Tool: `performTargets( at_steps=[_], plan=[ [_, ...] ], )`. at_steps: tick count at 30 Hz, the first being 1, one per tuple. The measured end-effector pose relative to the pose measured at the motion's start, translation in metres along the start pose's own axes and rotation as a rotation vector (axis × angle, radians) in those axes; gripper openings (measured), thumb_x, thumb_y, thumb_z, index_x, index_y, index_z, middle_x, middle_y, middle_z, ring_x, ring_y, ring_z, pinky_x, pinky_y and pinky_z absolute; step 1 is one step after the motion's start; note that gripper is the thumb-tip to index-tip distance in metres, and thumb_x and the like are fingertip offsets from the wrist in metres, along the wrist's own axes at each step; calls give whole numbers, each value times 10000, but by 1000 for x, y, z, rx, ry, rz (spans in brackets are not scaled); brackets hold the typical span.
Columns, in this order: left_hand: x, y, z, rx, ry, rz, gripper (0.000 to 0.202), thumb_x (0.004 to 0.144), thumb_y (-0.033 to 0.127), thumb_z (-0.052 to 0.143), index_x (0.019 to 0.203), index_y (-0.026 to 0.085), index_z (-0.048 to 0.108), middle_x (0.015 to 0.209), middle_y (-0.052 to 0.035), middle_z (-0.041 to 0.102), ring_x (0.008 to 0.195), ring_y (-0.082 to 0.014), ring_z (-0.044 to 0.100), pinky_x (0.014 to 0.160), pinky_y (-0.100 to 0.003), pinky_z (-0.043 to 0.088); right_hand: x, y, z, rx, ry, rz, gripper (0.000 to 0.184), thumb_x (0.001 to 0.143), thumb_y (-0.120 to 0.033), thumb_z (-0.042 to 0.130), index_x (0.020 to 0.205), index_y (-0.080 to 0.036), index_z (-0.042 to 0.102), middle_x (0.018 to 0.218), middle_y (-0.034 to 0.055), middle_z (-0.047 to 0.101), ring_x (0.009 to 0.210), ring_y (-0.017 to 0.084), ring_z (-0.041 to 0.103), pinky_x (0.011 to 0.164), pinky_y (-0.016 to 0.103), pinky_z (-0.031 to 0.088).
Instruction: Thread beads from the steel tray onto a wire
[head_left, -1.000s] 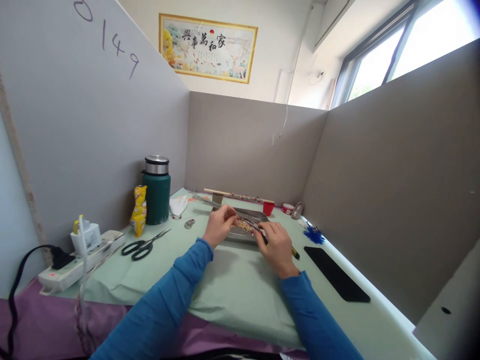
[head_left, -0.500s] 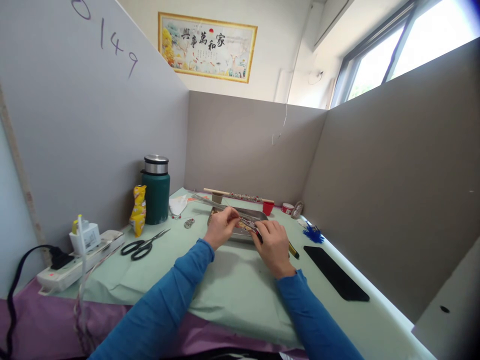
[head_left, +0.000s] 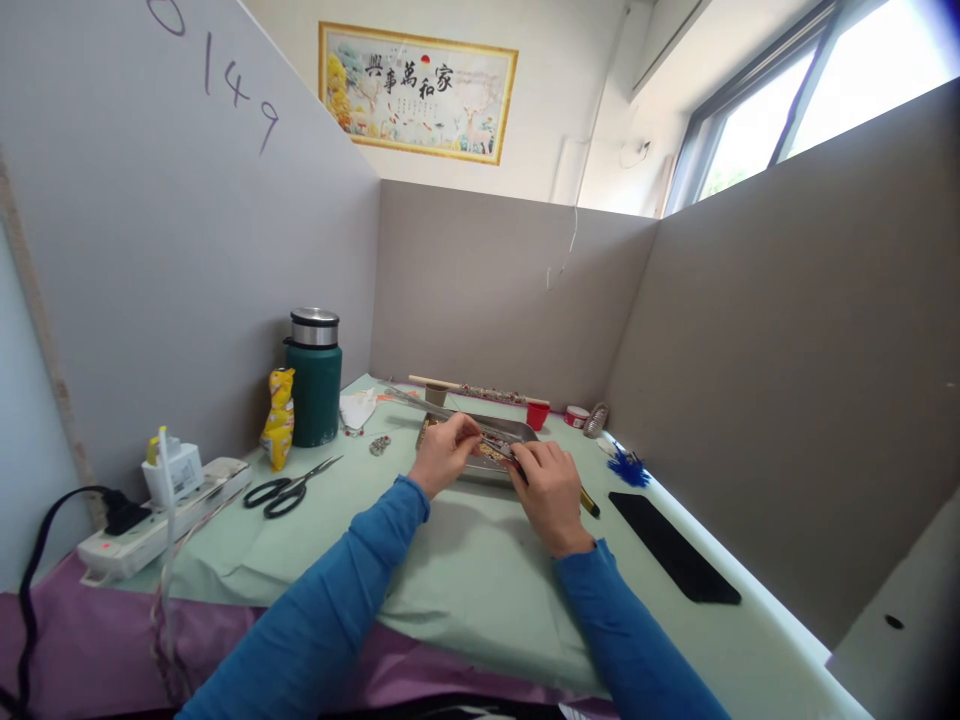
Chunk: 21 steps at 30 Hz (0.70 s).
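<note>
Over the metal tray [head_left: 480, 475], my left hand [head_left: 448, 455] is closed in a pinch; what lies between its fingertips is too small to name. My right hand [head_left: 551, 492] wraps round a pair of pliers [head_left: 496, 445], whose metal jaws reach left toward the left fingertips. A yellow and black handle end [head_left: 591, 503] shows beyond the right hand; I cannot tell whether it belongs to the pliers. Small gold-coloured pieces [head_left: 487, 462] lie in the tray, partly hidden by both hands. Long thin metal wires [head_left: 414, 399] stretch across the tray's far left corner.
Left stand scissors [head_left: 289, 490], a yellow packet [head_left: 278, 420], a green flask [head_left: 315, 395] and a power strip [head_left: 135, 535]. Behind the tray are a red cup [head_left: 538, 415] and a beaded stick [head_left: 487, 394]. A blue tinsel bundle [head_left: 628, 467] and black mat [head_left: 671, 545] lie right.
My right hand has shifted very slightly with the pliers. The left hand keeps its pinch in nearly the same place, and the whole view has moved a little.
</note>
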<state>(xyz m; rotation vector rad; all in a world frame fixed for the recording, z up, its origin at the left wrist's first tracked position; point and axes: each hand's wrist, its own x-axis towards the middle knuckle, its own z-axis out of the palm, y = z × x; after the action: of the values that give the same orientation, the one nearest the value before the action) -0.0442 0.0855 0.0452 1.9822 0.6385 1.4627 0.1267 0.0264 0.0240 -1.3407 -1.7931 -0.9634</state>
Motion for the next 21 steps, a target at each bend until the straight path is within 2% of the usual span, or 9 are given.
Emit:
performTargets(
  at_steps=[14, 21],
  plan=[
    [0, 0, -3, -40, -41, -25, 51, 747, 225, 581, 756, 194, 542, 668, 0, 601, 605, -133, 592, 630, -252, 459, 0, -1, -1, -4, -18, 2, 186, 879, -288, 468, 934, -200, 622, 829, 73, 589, 802, 198, 469, 667, 313, 300],
    [0, -1, -4, 6, -69, 22, 13, 769, 187, 532, 772, 199, 528, 678, 4, 604, 606, -134, 609, 623, -252, 472, -1, -1, -1, 12, -16, 4, 179, 885, -285, 458, 916, -201, 613, 803, 64, 588, 788, 193, 466, 657, 306, 296]
  ],
)
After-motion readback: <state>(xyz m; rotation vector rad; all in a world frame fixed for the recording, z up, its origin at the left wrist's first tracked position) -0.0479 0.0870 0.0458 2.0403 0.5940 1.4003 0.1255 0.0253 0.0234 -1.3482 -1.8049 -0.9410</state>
